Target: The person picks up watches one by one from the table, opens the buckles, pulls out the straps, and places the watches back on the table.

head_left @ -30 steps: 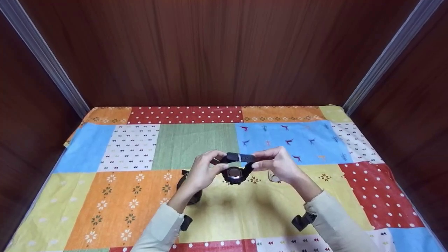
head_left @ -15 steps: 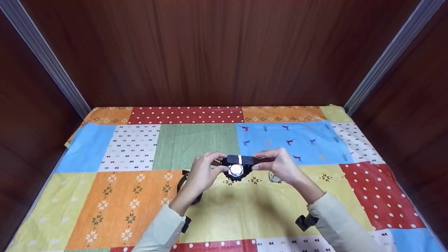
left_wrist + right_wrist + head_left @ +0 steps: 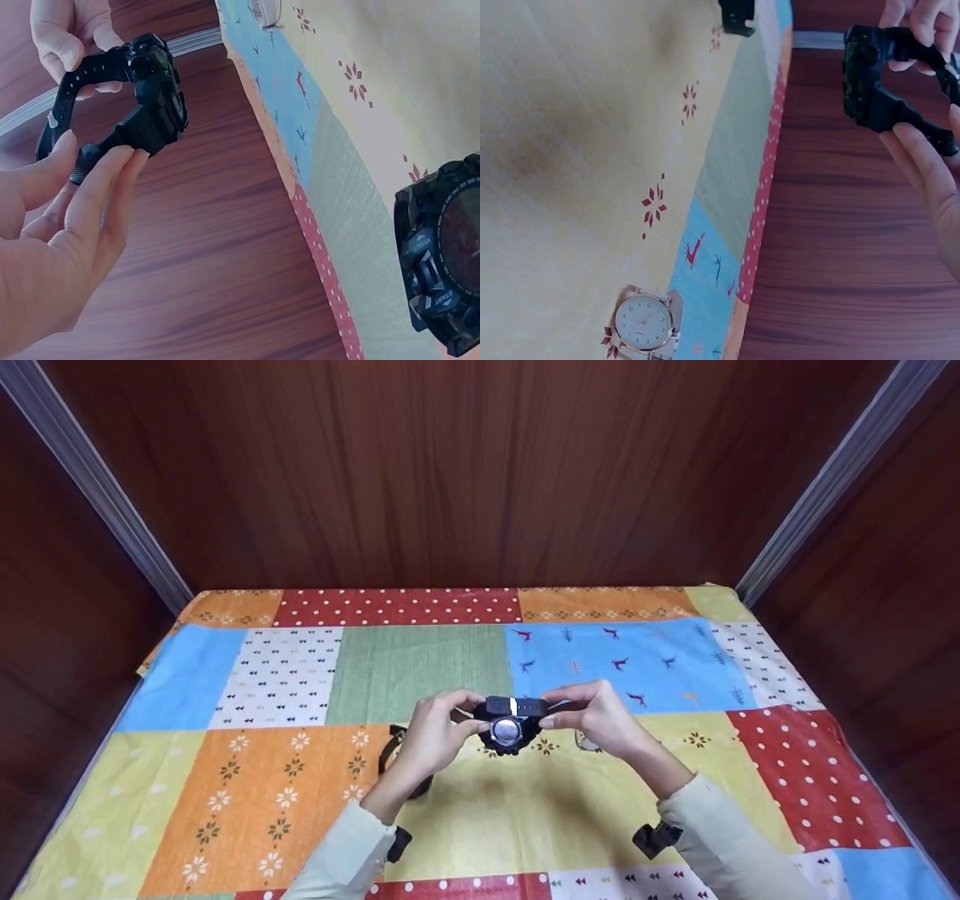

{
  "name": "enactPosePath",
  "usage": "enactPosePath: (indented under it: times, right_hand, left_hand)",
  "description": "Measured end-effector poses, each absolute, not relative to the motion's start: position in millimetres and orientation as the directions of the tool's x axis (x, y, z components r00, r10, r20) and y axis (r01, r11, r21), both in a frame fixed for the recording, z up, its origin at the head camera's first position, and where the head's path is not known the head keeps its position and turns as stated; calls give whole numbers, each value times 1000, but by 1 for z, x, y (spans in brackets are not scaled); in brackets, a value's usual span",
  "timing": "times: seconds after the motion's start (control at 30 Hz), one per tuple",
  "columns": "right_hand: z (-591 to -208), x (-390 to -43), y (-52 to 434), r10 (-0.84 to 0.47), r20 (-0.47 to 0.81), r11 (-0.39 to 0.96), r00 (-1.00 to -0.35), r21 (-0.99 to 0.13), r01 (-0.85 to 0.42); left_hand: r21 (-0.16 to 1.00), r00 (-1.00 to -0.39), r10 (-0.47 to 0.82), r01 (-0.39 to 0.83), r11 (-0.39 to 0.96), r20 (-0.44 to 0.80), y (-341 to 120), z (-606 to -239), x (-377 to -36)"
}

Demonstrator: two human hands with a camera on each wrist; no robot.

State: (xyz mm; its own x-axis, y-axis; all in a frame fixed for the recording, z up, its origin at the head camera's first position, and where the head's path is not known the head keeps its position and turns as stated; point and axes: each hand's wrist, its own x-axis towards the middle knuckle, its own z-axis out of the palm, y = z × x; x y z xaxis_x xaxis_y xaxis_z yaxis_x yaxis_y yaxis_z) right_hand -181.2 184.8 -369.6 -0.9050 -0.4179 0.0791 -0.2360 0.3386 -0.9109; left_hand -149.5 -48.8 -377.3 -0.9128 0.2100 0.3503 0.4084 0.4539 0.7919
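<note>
The left hand (image 3: 439, 731) has its fingertips curled onto one strap end of a black digital watch (image 3: 508, 721), pinching it between thumb and fingers. The right hand (image 3: 596, 716) does the same on the other strap end, thumb underneath and fingers over the top. Between them the watch hangs clear of the patchwork tablecloth (image 3: 225, 780), its straps bent into a loop and its round case back turned toward the person. It sits above the middle of the cloth, a little nearer the front edge than the back.

On the cloth just under the left wrist lies a second black watch (image 3: 444, 274), chunky, face up, partly hidden in the head view. Near the right hand, on the yellow patch, a small light-dialled watch (image 3: 645, 322) with a pale band lies flat. Both pale sleeves carry a black strapped camera mount (image 3: 654, 837) at the wrist. Dark wood panelling (image 3: 465, 472) rises behind the cloth's far edge.
</note>
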Motion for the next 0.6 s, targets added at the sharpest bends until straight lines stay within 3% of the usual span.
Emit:
enactPosePath:
  times: [0.6]
  right_hand:
    - [-375,-181,190,-404,79,279,-911,-938,-205]
  left_hand:
    - [846,-909,239,408,343,341,-53,-383,-150]
